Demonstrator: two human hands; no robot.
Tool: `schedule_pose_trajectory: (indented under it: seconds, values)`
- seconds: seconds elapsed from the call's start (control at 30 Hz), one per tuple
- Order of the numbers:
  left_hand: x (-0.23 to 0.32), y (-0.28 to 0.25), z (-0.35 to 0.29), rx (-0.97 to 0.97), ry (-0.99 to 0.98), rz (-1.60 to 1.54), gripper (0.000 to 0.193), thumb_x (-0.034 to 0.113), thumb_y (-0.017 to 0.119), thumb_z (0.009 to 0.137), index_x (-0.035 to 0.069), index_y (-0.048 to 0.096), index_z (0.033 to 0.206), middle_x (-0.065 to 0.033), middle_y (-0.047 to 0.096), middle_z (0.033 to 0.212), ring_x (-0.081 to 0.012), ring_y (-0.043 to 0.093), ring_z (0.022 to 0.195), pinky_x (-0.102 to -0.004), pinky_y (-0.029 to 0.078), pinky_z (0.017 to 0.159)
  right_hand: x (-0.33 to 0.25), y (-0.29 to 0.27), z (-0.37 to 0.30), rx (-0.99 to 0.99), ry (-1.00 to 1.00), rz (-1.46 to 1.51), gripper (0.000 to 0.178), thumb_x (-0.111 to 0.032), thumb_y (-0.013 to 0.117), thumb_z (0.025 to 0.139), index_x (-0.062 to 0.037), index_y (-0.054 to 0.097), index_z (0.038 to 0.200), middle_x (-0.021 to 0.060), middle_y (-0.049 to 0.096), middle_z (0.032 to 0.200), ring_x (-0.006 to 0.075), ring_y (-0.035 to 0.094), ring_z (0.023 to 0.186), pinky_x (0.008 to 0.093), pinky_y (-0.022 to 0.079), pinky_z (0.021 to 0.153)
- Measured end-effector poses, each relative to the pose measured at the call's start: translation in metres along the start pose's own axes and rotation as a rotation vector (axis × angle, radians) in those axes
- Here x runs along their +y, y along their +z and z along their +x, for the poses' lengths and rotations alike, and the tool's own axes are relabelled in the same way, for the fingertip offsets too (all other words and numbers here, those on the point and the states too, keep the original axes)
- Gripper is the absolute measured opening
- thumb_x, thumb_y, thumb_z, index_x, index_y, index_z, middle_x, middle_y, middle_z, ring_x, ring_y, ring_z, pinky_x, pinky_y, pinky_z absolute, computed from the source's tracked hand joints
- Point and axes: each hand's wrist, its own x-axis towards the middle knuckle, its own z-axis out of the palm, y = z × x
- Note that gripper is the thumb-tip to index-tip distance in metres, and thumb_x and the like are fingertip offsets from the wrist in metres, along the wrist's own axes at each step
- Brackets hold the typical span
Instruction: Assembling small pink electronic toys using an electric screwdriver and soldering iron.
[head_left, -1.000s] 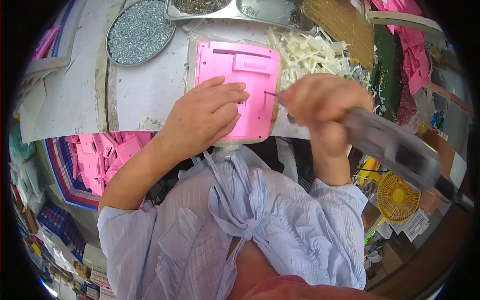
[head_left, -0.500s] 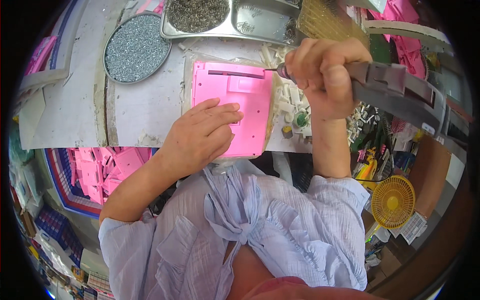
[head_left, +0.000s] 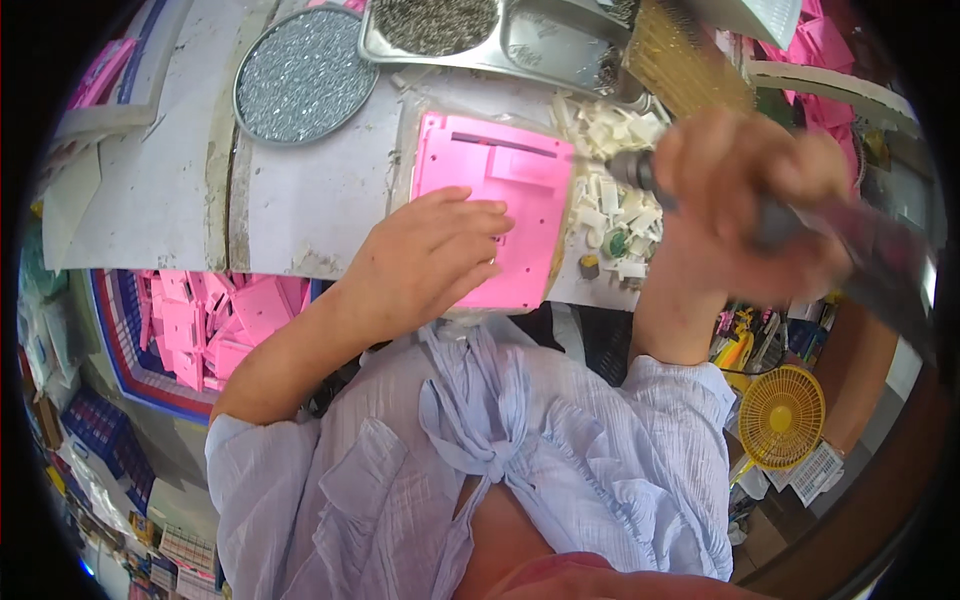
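A pink plastic housing (head_left: 535, 230) lies flat on a clear plastic bag at the table's front edge, a long slot across its far end. My left hand (head_left: 425, 255) rests on its left side with the fingers spread and stretched out, covering part of it. To the right of the housing, my right hand (head_left: 745, 205), blurred, is wrapped round an electric screwdriver (head_left: 632, 168). The driver's nose points left toward the housing's far right corner and stands apart from it; the bit is too smeared to make out.
Loose white plastic pieces (head_left: 605, 205) lie right of the housing. Beyond are a round pan (head_left: 296, 142) of silver screws and a metal compartment tray (head_left: 545, 45) with small metal parts. A blue basket (head_left: 125, 340) of pink parts stands lower left, a round yellow grille (head_left: 782, 415) lower right.
My right hand has drawn the screwdriver right and toward me, away from the housing's far right corner. My left hand stays on the housing. The whole view has shifted slightly.
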Motion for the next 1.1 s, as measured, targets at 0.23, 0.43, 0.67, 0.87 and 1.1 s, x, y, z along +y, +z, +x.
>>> schedule_pose_trajectory:
  seconds: [0.23, 0.43, 0.67, 0.87, 1.1]
  values:
    - [0.004, -0.010, -0.004, 0.154, -0.052, 0.080, 0.020, 0.005, 0.075, 0.085, 0.008, 0.066, 0.103, -0.0094, 0.075, 0.113, -0.0252, 0.072, 0.108, -0.0529, 0.042, 0.112, 0.004, 0.046, -0.005, -0.161, -0.022, 0.259, 0.041, -0.049, 0.071, 0.096, -0.0118, 0.055, 0.104, -0.0020, 0.057, 0.073, 0.0117, 0.054, 0.056, 0.0293, 0.050, 0.052]
    - [-0.005, -0.017, -0.014, 0.182, -0.014, 0.150, 0.025, 0.006, 0.077, 0.082, 0.008, 0.066, 0.104, -0.0073, 0.076, 0.109, -0.0232, 0.073, 0.102, -0.0564, 0.035, 0.115, 0.010, 0.059, -0.001, -0.153, 0.060, 0.229, 0.039, -0.048, 0.070, 0.098, -0.0120, 0.054, 0.105, -0.0005, 0.057, 0.073, 0.0129, 0.054, 0.057, 0.0304, 0.048, 0.052]
    - [-0.062, -0.093, 0.008, 0.393, -0.277, 0.722, 0.027, 0.020, 0.079, 0.082, 0.012, 0.074, 0.107, -0.0055, 0.065, 0.126, -0.0263, 0.058, 0.122, -0.0531, 0.032, 0.111, 0.045, 0.058, 0.026, 0.070, -0.015, 0.122, 0.027, -0.035, 0.058, 0.104, -0.0083, 0.054, 0.102, 0.0011, 0.049, 0.067, 0.0155, 0.045, 0.055, 0.0347, 0.043, 0.054]
    - [-0.091, -0.095, -0.004, 0.379, -0.322, 0.780, 0.009, 0.023, 0.078, 0.084, 0.016, 0.076, 0.088, 0.0010, 0.065, 0.110, -0.0226, 0.058, 0.111, -0.0531, 0.034, 0.101, 0.088, 0.050, 0.039, 0.035, 0.002, 0.066, 0.023, -0.027, 0.056, 0.105, -0.0056, 0.053, 0.097, 0.0023, 0.044, 0.061, 0.0151, 0.042, 0.053, 0.0341, 0.040, 0.051]
    - [-0.097, -0.090, -0.001, 0.329, -0.332, 0.748, 0.013, 0.025, 0.076, 0.085, 0.014, 0.070, 0.081, 0.0019, 0.064, 0.087, -0.0225, 0.059, 0.094, -0.0483, 0.036, 0.091, 0.103, 0.059, 0.031, -0.003, -0.010, 0.049, 0.027, -0.023, 0.066, 0.101, -0.0055, 0.048, 0.090, 0.0057, 0.048, 0.061, 0.0140, 0.043, 0.052, 0.0315, 0.038, 0.047]
